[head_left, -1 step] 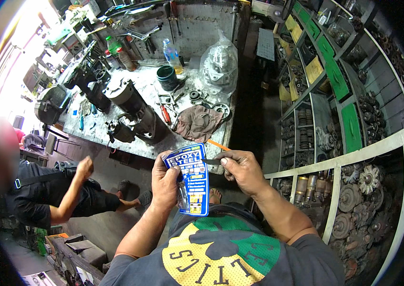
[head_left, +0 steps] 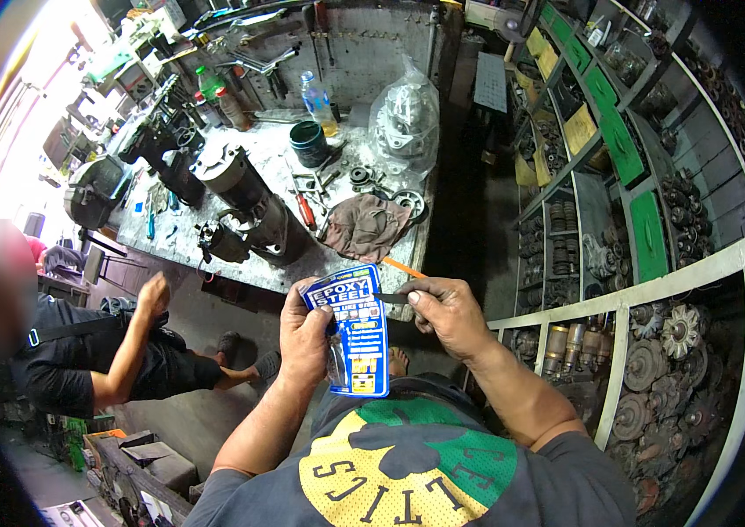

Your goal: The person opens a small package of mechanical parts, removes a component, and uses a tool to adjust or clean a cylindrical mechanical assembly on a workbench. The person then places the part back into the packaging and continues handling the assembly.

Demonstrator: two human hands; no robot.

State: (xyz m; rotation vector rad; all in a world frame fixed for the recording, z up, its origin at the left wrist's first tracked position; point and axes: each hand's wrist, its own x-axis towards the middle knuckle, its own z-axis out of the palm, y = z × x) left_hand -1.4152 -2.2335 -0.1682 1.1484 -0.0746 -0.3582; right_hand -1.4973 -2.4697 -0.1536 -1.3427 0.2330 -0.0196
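Observation:
My left hand (head_left: 304, 334) grips a blue, white and yellow blister pack (head_left: 359, 347) by its left side, thumb across the front. A clear plastic bubble shows near the pack's lower left. In my right hand (head_left: 444, 309) a thin dark blade-like strip (head_left: 393, 299) is pinched between thumb and fingers. Its tip meets the pack's upper right edge. A slim orange stick (head_left: 402, 267) shows just above this hand; whether the hand touches it I cannot tell. Beyond the pack, a crumpled brownish rag (head_left: 365, 227) lies on the workbench (head_left: 276, 176).
On the bench stand a large dark cylindrical motor (head_left: 254, 206), a dark tub (head_left: 308, 143), a bottle (head_left: 318, 105) and a plastic-wrapped metal housing (head_left: 404, 119). A red-handled screwdriver (head_left: 306, 212) lies near the rag. At left another person (head_left: 100, 351) sits. Parts-filled shelves (head_left: 623, 334) line the right.
The other person's raised hand has moved slightly up and the forearm has swung closer to upright. My hands hold nearly the same place; the pack has shifted a touch.

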